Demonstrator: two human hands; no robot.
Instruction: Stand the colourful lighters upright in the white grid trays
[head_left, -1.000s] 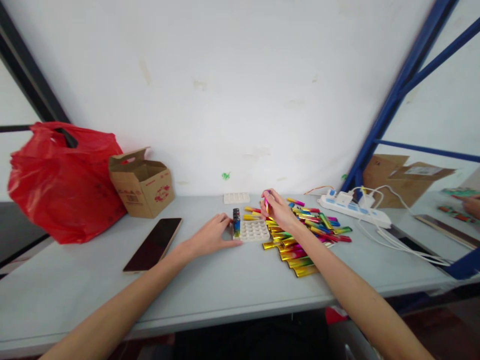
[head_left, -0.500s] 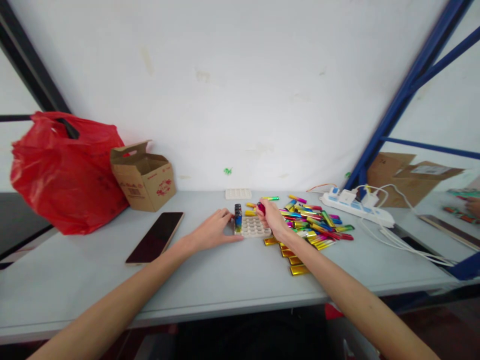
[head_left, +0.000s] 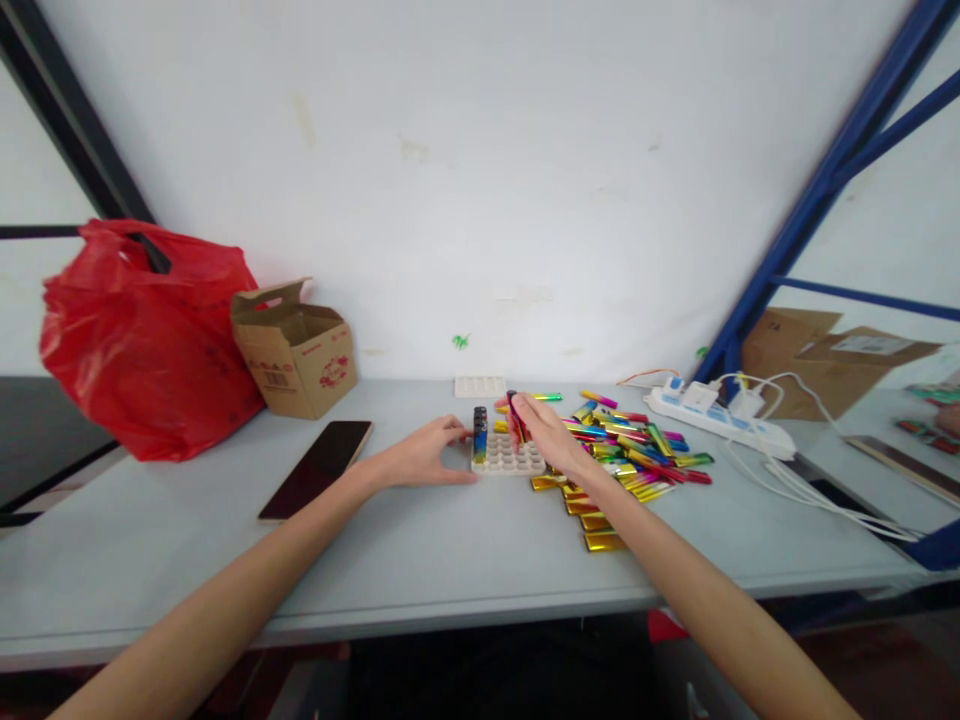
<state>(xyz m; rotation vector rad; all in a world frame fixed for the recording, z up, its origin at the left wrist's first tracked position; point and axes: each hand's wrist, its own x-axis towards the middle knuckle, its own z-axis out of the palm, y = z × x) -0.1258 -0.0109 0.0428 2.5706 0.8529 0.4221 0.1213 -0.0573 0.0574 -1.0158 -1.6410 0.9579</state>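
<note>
The fingers of my right hand [head_left: 546,430] are pinched around one dark red lighter [head_left: 514,412], nearly upright over the pale tray [head_left: 517,458]. At its nine o'clock, my left hand [head_left: 421,456] holds nothing, fingers widely parted, beside standing lighters [head_left: 480,438]. Loose lighters [head_left: 634,447] lie at three o'clock.

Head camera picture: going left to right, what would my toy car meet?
Red plastic bag → open cardboard box → left hand → upright lighters → right hand → pile of shiny lighters → white power strip.
</note>
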